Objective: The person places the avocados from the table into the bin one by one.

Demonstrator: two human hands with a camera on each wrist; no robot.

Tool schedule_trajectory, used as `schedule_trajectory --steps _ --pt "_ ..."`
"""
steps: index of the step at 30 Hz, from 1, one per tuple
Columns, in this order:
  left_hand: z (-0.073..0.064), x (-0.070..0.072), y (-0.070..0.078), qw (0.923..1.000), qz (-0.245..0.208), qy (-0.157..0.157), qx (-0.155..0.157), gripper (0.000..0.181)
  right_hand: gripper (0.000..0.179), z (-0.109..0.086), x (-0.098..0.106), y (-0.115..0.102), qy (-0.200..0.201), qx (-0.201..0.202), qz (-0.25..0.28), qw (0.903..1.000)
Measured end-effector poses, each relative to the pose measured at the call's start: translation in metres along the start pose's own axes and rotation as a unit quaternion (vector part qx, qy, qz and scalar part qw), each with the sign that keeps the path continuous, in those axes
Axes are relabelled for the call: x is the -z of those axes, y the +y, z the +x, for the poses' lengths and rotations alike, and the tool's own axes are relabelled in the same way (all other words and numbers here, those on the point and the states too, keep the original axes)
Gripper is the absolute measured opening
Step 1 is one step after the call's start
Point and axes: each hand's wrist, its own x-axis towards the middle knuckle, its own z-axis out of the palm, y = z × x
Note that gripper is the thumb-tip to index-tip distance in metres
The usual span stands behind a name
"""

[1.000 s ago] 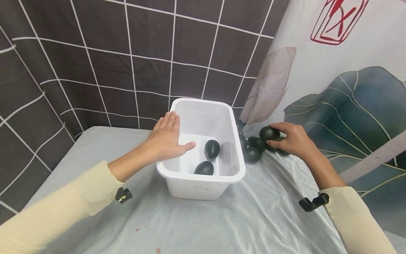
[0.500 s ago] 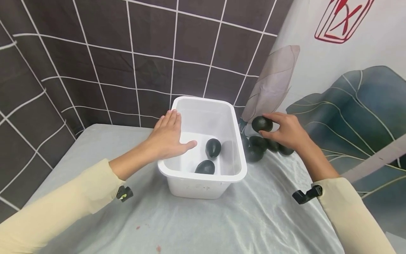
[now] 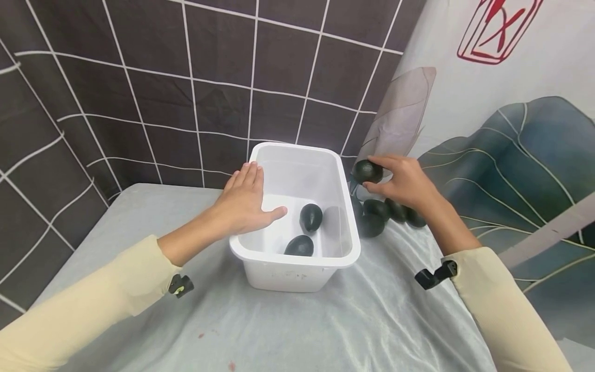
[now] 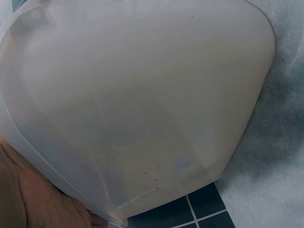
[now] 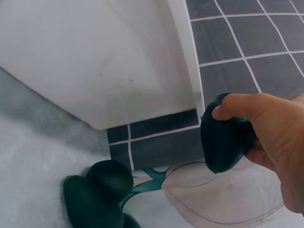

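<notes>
My right hand (image 3: 403, 178) pinches a dark green avocado (image 3: 367, 172) between thumb and fingers, raised just right of the white plastic tub (image 3: 294, 262). In the right wrist view the held avocado (image 5: 223, 137) hangs beside the tub's rim. My left hand (image 3: 244, 201) lies with straight fingers along the tub's left rim, thumb extended over the inside. The left wrist view has part of that hand (image 4: 42, 199) against the tub wall (image 4: 142, 95). Two avocados rest on the tub floor, one farther back (image 3: 311, 217) and another avocado (image 3: 299, 246) near the front wall.
Several avocados (image 3: 372, 225) lie in a cluster on the grey cloth (image 3: 395, 310), right of the tub. Behind stands a dark tile-patterned backdrop (image 3: 223, 108). At the right hangs a white cloth with a leaf print (image 3: 525, 150).
My right hand has lifted the avocado off the cluster and carried it left and up, close to the tub's right rim. My left hand has stayed in place on the tub.
</notes>
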Motion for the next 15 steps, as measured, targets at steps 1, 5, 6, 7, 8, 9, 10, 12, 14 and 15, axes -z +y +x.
schedule_trajectory --steps 1,5,6,7,8,9,10,12,14,15 --pt "0.000 0.000 0.000 1.0000 0.000 0.000 0.000 0.117 0.061 0.002 0.000 -0.001 0.004 0.005 0.000 1.0000" --pt "0.000 0.000 -0.001 1.0000 -0.001 0.001 0.000 0.118 0.061 0.009 0.000 -0.006 0.013 0.018 0.003 0.9998" --pt "0.000 0.000 -0.001 1.0000 -0.001 0.001 0.000 0.118 0.061 0.011 0.000 -0.007 0.015 0.021 0.004 0.9997" --pt "0.000 0.000 -0.001 1.0000 -0.001 0.000 0.000 0.118 0.061 0.013 0.000 -0.009 0.017 0.025 0.006 0.9995" --pt "0.000 0.000 -0.001 1.0000 -0.001 0.000 0.001 0.118 0.060 0.014 0.001 -0.010 0.020 0.031 0.007 0.9993" --pt "0.000 0.000 -0.001 1.0000 -0.001 0.000 0.001 0.118 0.059 0.016 0.002 -0.012 0.023 0.036 0.008 0.9991" --pt "0.000 0.000 0.000 1.0000 -0.001 0.000 0.000 0.118 0.059 0.017 0.002 -0.013 0.025 0.040 0.007 0.9989" --pt "0.000 0.000 0.000 1.0000 -0.002 0.000 0.001 0.118 0.059 0.020 0.003 -0.016 0.028 0.046 0.008 0.9985" --pt "-0.001 0.001 0.000 1.0000 -0.003 0.001 0.001 0.118 0.058 0.022 0.003 -0.019 0.028 0.046 0.010 0.9985" --pt "-0.001 0.001 0.000 1.0000 -0.003 0.001 0.000 0.118 0.059 0.023 0.003 -0.020 0.025 0.043 0.009 0.9987"
